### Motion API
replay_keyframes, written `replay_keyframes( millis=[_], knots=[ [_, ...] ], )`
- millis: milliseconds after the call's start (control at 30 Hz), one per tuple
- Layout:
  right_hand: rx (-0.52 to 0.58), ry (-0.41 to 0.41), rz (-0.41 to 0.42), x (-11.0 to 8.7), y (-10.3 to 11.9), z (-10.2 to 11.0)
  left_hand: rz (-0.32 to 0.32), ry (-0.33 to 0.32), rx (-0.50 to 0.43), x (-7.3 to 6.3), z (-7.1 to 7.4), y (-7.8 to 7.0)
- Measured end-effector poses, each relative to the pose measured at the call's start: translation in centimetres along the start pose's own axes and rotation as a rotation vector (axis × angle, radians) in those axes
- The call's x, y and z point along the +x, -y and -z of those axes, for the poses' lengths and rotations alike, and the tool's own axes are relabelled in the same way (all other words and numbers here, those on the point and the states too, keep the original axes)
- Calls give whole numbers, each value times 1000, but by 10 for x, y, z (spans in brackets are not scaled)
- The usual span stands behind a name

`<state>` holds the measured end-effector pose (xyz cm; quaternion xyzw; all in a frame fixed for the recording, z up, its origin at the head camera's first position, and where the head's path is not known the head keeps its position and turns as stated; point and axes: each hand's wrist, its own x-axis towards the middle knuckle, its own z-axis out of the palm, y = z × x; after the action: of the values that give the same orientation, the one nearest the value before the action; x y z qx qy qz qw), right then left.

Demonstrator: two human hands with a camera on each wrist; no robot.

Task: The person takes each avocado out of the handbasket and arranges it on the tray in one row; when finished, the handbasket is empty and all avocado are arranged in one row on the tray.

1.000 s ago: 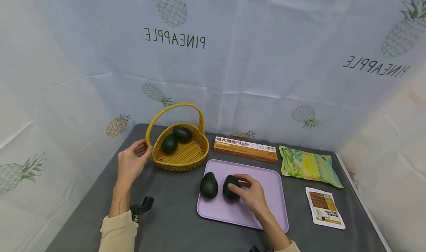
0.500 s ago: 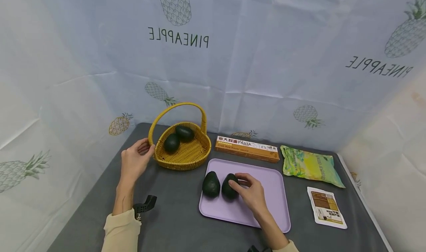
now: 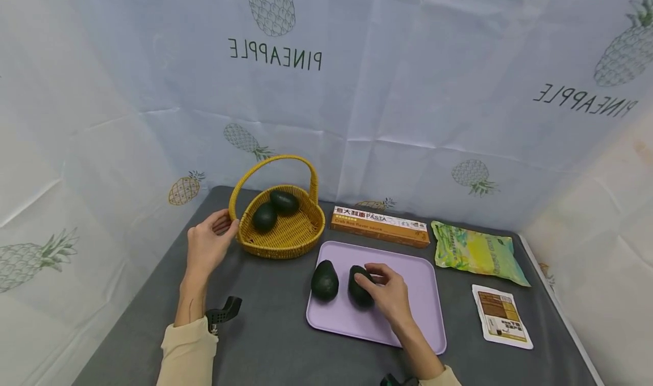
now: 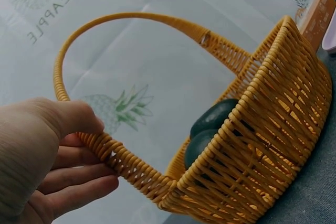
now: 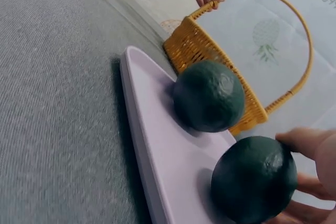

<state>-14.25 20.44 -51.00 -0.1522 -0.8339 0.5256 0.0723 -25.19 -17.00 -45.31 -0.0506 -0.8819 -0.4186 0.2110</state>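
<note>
My left hand (image 3: 210,244) pinches the lower side of the handle (image 4: 131,163) of a yellow woven basket (image 3: 283,251), thumb on one side and fingers on the other. Two dark green avocados (image 3: 264,217) lie inside the basket. On a pale purple tray (image 3: 413,306), my right hand (image 3: 390,295) grips one avocado (image 5: 254,179) from its right side with thumb and fingers. Another avocado (image 3: 324,281) rests at the tray's left, a small gap away. In the right wrist view the gripped avocado sits close over the tray surface.
Behind the tray lies a long pasta box (image 3: 380,227). To its right are a green and yellow packet (image 3: 479,253) and a white and brown pouch (image 3: 502,317) on the dark table (image 3: 265,329). A pineapple-print cloth (image 3: 388,91) hangs behind.
The avocado in my right hand has shifted slightly right, widening its gap to the other avocado on the tray. The left hand keeps its hold on the basket handle. The head view has shifted slightly.
</note>
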Motion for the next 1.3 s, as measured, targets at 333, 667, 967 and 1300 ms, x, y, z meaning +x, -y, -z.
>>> replay_keyframes(
  millis=[333,667,967,1300],
  knots=[
    [14,-76,7,-1,7,-15,2,8,-3,0,1,-2],
    [-30,-107,29,-1,8,-15,9,0,-13,-1,1,-3],
    [-30,-108,25,-3,8,-16,-2,8,-5,-1,0,-1],
    [-43,-111,7,-2,9,-15,1,17,-11,0,1,-2]
  ],
)
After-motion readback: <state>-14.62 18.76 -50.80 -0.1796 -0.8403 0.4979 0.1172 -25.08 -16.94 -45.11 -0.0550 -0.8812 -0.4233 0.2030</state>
